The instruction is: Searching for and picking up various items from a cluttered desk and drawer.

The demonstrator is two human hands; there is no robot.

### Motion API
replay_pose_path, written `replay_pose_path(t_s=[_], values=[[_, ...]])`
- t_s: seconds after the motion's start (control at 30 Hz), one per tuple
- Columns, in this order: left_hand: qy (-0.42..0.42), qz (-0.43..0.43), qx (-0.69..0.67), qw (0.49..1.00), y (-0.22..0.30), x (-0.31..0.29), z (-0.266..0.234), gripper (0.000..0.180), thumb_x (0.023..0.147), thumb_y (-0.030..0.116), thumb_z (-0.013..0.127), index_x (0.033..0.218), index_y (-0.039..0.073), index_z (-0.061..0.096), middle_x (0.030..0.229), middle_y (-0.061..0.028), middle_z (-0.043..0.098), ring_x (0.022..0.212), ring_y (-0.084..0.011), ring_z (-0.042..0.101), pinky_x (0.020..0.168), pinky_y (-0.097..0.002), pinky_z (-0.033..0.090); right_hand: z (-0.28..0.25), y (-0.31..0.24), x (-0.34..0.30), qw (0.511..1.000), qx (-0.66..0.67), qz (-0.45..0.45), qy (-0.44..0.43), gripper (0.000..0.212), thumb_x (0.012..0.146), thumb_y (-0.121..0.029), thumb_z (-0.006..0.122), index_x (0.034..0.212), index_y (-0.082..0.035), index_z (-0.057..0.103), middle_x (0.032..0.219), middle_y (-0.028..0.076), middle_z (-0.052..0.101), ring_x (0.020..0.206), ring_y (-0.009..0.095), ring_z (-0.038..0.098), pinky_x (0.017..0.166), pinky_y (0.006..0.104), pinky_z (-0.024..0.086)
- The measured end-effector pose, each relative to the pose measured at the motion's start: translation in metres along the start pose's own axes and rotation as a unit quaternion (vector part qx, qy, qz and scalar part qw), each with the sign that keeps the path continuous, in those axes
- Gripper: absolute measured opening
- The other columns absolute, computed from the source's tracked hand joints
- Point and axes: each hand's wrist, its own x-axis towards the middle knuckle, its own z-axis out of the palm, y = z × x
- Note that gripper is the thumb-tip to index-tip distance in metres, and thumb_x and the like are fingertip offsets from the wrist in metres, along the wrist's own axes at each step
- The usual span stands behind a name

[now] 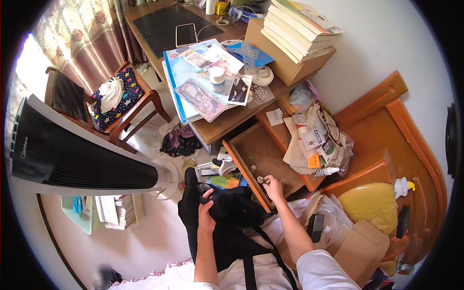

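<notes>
A black cloth bag (232,205) lies over my lap, its mouth gaping and its inside too dark to make out. My left hand (207,220) grips the bag's edge, fingers closed on the fabric. My right hand (273,189) is over the front of a pulled-out wooden drawer (273,162), with thumb and fingers pinched together. A small pale piece (260,179) shows at those fingertips; what it is, and whether they hold it, I cannot make out. The drawer's bare brown bottom shows beyond the hand.
Papers, a white bottle (217,78) and a phone (186,35) lie on the desk (220,130). Stacked books (299,31) top a cardboard box. Cards and papers (314,140) crowd the drawer's right. A tower fan (87,154) leans across the left, near a chair (145,99).
</notes>
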Motion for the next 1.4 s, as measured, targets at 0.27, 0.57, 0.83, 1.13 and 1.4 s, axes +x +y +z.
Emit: replay_pose_path(t_s=[0.27,0.57,0.83,1.13,1.4], values=[[0.015,0.011,0.001,1.000,0.004,0.004,-0.002,0.049,0.078,0.003,0.056,0.127,0.001,0.049,0.106,-0.0080,0.057,0.099,-0.0185,0.059,0.089,-0.0276,0.047,0.021,0.005,0.011,0.974,-0.184,-0.115,0.063,0.036,0.074,-0.001,0.068,0.108,-0.010,0.060,0.104,0.012,0.053,0.096,0.031,0.055,0.081,0.0389,0.048],[0.002,-0.002,-0.011,1.000,0.005,0.010,0.001,0.051,0.077,0.003,0.055,0.127,0.000,0.047,0.103,-0.0086,0.058,0.098,-0.0188,0.059,0.088,-0.0268,0.047,0.024,0.002,0.024,0.968,-0.192,-0.154,0.058,0.020,0.077,0.000,0.064,0.095,-0.006,0.057,0.100,0.011,0.055,0.093,0.032,0.056,0.077,0.0391,0.048],[0.002,0.003,0.008,1.000,0.008,0.008,0.013,0.052,0.076,0.003,0.055,0.128,0.001,0.047,0.104,-0.0085,0.058,0.099,-0.0188,0.059,0.089,-0.0267,0.047,-0.003,0.005,0.025,0.997,0.070,-0.013,-0.003,0.016,0.082,0.000,0.061,0.097,-0.005,0.058,0.078,0.006,0.064,0.067,0.017,0.062,0.061,0.0277,0.049],[-0.004,0.008,0.023,1.000,0.000,0.008,0.005,0.049,0.077,0.006,0.056,0.126,0.002,0.050,0.103,-0.0073,0.058,0.098,-0.0188,0.059,0.090,-0.0292,0.048,-0.111,-0.085,-0.068,0.662,0.672,-0.132,-0.304,0.026,0.082,-0.008,0.068,0.107,-0.003,0.060,0.082,0.006,0.061,0.071,0.018,0.060,0.068,0.0312,0.050],[0.015,0.029,0.051,0.998,-0.005,-0.003,-0.001,0.051,0.077,0.010,0.054,0.127,0.003,0.050,0.113,-0.0102,0.058,0.105,-0.0234,0.058,0.096,-0.0340,0.045,-0.088,-0.060,-0.105,0.992,0.087,-0.051,0.071,0.014,0.076,-0.006,0.070,0.086,0.000,0.063,0.077,0.015,0.066,0.067,0.022,0.066,0.059,0.0326,0.049]])
